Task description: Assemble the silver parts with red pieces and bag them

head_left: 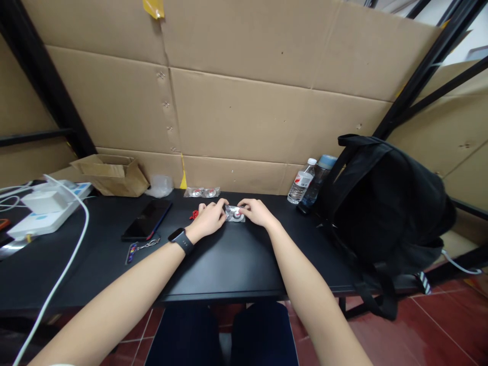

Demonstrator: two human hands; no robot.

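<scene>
A small clear plastic packet (231, 217) with a round white-and-red piece inside lies between my hands at the middle of the black table. My left hand (209, 219), a dark watch on its wrist, has its fingertips closed at the packet's left end. At the other end, my right hand (260, 211) pinches the packet between thumb and fingers. Something small and red (194, 215) lies just left of my left hand, partly hidden by it. Farther back, against the cardboard, sits a similar packet (202, 192) with round pieces in it.
To the left are a phone (148, 219), a keychain (131, 252), a paper bag (110, 175) and a white power strip (49, 213) with cables. A water bottle (302, 183), a blue-capped bottle (326, 162) and a black backpack (385, 203) stand right. Cardboard (244, 117) walls the back.
</scene>
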